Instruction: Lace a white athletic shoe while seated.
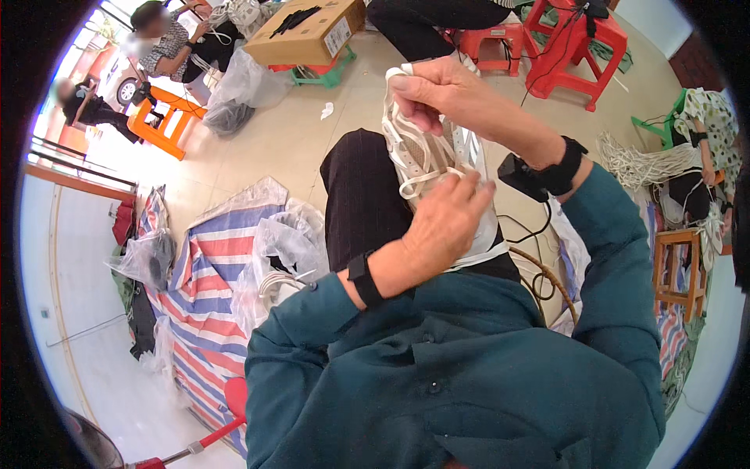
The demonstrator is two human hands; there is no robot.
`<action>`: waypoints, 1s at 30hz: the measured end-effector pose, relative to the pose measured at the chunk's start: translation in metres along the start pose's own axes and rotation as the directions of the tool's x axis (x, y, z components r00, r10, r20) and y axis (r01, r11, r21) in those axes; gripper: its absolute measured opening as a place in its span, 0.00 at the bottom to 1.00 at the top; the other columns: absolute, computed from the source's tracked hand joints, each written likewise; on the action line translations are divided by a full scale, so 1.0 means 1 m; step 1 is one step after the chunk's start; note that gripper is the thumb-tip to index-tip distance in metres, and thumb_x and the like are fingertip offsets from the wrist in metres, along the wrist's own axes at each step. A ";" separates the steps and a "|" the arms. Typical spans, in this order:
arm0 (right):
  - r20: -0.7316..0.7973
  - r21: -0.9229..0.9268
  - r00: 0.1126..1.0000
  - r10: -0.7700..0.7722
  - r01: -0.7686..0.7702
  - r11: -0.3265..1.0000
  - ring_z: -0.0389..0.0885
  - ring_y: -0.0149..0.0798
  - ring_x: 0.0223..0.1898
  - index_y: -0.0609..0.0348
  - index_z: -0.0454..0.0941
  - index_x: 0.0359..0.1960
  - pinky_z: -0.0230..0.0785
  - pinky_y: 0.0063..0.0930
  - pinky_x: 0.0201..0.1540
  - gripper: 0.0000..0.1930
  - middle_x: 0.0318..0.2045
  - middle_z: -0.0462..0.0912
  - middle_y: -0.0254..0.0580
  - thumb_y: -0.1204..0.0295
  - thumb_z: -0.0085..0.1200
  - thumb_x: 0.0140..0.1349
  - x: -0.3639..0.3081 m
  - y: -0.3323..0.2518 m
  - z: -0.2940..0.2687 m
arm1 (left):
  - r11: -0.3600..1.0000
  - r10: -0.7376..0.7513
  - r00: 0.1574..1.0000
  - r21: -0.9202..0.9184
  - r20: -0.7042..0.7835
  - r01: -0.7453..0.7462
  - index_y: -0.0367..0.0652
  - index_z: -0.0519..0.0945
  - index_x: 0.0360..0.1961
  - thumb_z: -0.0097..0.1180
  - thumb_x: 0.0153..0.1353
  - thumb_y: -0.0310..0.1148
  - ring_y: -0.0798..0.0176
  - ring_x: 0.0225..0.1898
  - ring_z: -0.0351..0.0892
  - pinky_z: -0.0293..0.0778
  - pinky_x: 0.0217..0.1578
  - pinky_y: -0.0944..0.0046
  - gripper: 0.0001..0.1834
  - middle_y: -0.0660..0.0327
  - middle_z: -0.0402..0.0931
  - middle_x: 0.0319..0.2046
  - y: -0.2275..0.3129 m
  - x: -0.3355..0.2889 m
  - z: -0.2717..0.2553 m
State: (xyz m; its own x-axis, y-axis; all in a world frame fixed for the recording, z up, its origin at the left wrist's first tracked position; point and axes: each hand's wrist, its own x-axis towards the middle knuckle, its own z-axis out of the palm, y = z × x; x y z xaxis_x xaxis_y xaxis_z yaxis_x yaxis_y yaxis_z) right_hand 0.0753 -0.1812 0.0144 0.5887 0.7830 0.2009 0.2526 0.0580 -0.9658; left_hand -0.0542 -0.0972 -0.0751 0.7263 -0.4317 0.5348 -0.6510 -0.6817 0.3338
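Observation:
A white and beige shoe [420,152] with loose white laces lies over my lap, beside my dark-trousered knee. At its far end, my right hand [437,87] pinches a white shoelace [388,109] between thumb and fingers; the lace loops down along the shoe's left side. My left hand [445,215] rests on the nearer part of the shoe, its fingers bent and gripping around the lacing. Those fingertips partly cover the eyelets, so what exactly they pinch is hard to make out.
Striped sheeting [211,313] and clear plastic bags [289,242] lie at left. A cardboard box [308,39] sits on a green stool ahead. Red stools [578,47] stand far right, an orange stool [166,121] far left. White laces [648,164] hang near a seated person at right; others sit far left.

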 end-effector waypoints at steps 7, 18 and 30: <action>0.044 -0.116 0.998 -0.042 0.047 0.992 0.69 0.21 0.17 0.58 0.73 0.22 0.61 0.17 0.20 0.22 0.15 0.72 0.29 0.58 0.44 0.73 0.000 -0.029 0.016 | 0.985 0.149 0.983 -0.107 0.104 -0.138 0.37 0.78 0.43 0.57 0.52 0.29 0.49 0.56 0.69 0.61 0.60 0.48 0.16 0.52 0.74 0.48 -0.005 -0.017 0.010; -0.031 -0.071 0.999 -0.010 0.008 0.997 0.65 0.21 0.14 0.56 0.72 0.21 0.57 0.17 0.18 0.22 0.14 0.70 0.29 0.58 0.45 0.72 0.020 -0.050 0.017 | 0.967 0.205 0.958 -0.192 0.198 -0.168 0.38 0.79 0.41 0.56 0.53 0.31 0.52 0.54 0.71 0.61 0.60 0.52 0.14 0.53 0.76 0.46 -0.024 -0.012 0.028; -0.257 0.264 0.958 -0.123 0.192 0.945 0.62 0.26 0.13 0.57 0.68 0.24 0.56 0.20 0.18 0.11 0.15 0.69 0.31 0.72 0.42 0.67 0.064 -0.128 -0.014 | 0.972 0.194 0.963 -0.170 0.188 -0.163 0.39 0.79 0.38 0.56 0.54 0.30 0.52 0.54 0.70 0.60 0.61 0.53 0.11 0.53 0.75 0.44 -0.020 -0.014 0.031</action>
State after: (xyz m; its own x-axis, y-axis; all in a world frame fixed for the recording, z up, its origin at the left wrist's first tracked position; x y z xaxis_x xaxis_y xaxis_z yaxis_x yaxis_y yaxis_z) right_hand 0.0917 -0.1469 0.1530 0.7306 0.5841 0.3537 0.1496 0.3685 -0.9175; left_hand -0.0444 -0.0955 -0.1133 0.6144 -0.6589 0.4339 -0.7884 -0.4921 0.3690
